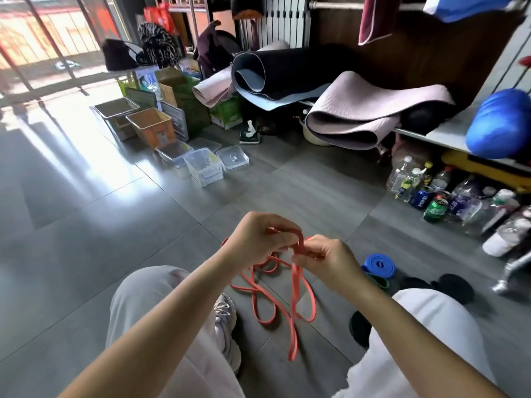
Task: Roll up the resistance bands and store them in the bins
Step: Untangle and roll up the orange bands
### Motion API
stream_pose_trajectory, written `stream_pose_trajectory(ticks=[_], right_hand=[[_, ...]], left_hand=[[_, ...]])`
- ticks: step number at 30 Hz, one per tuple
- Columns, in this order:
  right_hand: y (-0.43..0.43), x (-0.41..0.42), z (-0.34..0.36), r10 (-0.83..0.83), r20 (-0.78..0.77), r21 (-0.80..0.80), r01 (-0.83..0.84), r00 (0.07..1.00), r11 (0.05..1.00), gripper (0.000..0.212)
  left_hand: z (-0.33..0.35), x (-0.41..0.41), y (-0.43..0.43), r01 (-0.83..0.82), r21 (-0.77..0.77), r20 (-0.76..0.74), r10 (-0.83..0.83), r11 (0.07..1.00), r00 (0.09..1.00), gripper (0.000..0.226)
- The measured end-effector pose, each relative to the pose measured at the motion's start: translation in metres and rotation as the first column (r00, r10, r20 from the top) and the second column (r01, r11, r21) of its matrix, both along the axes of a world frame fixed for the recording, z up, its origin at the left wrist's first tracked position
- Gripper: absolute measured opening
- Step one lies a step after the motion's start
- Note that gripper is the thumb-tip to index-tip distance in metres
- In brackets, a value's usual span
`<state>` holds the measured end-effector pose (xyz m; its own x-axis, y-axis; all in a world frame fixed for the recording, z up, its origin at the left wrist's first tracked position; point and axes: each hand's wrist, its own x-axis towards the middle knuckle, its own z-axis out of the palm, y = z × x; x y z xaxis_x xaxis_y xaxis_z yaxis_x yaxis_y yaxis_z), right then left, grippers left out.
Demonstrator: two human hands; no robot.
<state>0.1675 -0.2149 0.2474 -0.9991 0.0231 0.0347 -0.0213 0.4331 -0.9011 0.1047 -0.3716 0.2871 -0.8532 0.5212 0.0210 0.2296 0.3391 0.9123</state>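
A long coral-red resistance band (pixel 270 294) hangs from both hands in loose loops that trail onto the grey floor between my knees. My left hand (pixel 255 239) grips a folded end of it, and my right hand (pixel 321 259) pinches the same band just beside it. A rolled blue band (pixel 379 264) lies on the floor to the right, on top of a green band (pixel 377 280). Two black rolled bands (pixel 457 285) lie further right. Clear plastic bins (pixel 205 169) stand open on the floor ahead, left of centre.
Two larger bins, one grey (pixel 115 110) and one orange (pixel 150 124), stand behind the clear ones. Yoga mats (pixel 359 113) are piled on a low rack at the back. Bottles and cans (pixel 439 196) crowd the floor at right. My knees and a shoe (pixel 227 314) frame the bottom.
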Motion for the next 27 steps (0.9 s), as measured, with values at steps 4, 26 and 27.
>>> stream_pose_trajectory(ticks=[4, 26, 27], right_hand=[[0.001, 0.002, 0.003, -0.001, 0.014, -0.107, 0.003, 1.0, 0.994, 0.015], [0.011, 0.006, 0.009, 0.041, -0.029, -0.078, -0.043, 0.999, 0.996, 0.031], [0.014, 0.007, 0.008, 0.037, -0.02, -0.121, -0.039, 0.999, 0.992, 0.033]], left_hand=[[0.0, 0.002, -0.001, -0.098, 0.31, 0.298, 0.001, 0.946, 0.955, 0.021], [-0.018, 0.018, -0.002, -0.057, -0.323, -0.12, 0.019, 0.945, 0.993, 0.005], [-0.017, 0.017, -0.004, -0.043, -0.267, -0.065, 0.027, 0.963, 0.998, 0.01]])
